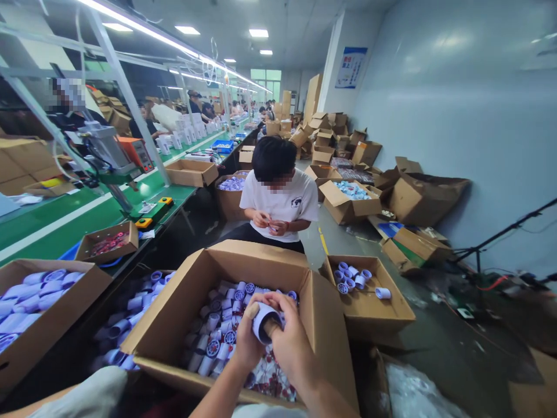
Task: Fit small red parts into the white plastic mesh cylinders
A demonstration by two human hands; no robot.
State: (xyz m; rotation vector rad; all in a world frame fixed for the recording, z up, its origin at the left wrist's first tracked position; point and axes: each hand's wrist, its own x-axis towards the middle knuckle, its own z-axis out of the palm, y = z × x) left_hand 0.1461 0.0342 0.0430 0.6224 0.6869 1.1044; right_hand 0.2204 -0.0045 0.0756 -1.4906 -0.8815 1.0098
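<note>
Over a large open cardboard box (167, 316), I hold a lavender plastic cylinder (260, 313) with both hands, its dark hollow end tilted toward me. My left hand (247, 339) wraps around its left side. On the right, my right hand (290, 328) grips it, with finger or thumb reaching into the opening. Whether a small part is inside cannot be made out. Below my hands lie many similar lavender cylinders (213, 348), some showing spoked ends. Small clear and red pieces (272, 377) lie among them near the box's front right.
A smaller box (391, 307) with several cylinders stands at right. Boxes of lavender parts (43, 290) are at left. A co-worker (278, 197) in a white shirt sits beyond my box. The green workbench (100, 209) carries a press (108, 151) and a box of red pieces (111, 241).
</note>
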